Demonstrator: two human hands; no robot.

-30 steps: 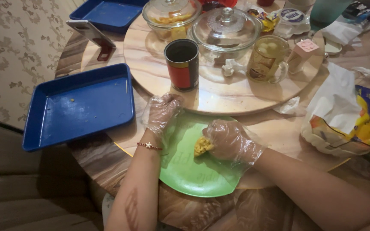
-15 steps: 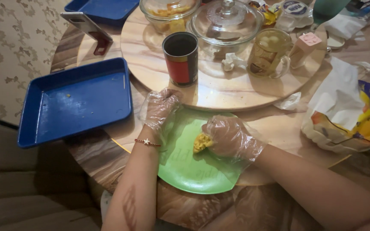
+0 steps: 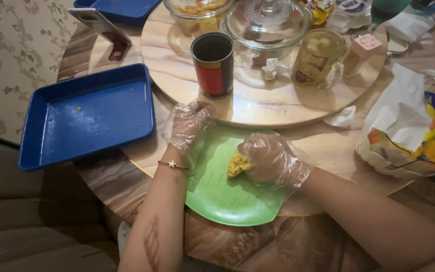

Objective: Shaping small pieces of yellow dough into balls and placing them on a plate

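Yellow dough lump (image 3: 238, 164) sat on the green plate (image 3: 227, 201), right hand (image 3: 273, 158) curled around it, pressing; left hand (image 3: 187, 123) lay flat, open, steadying the plate's rim. Shaping looked unfinished; blue tray (image 3: 91, 116) held only crumbs.

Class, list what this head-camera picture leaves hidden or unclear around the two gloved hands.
- Yellow lump: mostly covered by the right hand; its full shape is hidden.
- Green plate: far rim hidden under the left hand.
- Glass bowl: cut off by the top edge.
- Dark cup: inside too dark to see.
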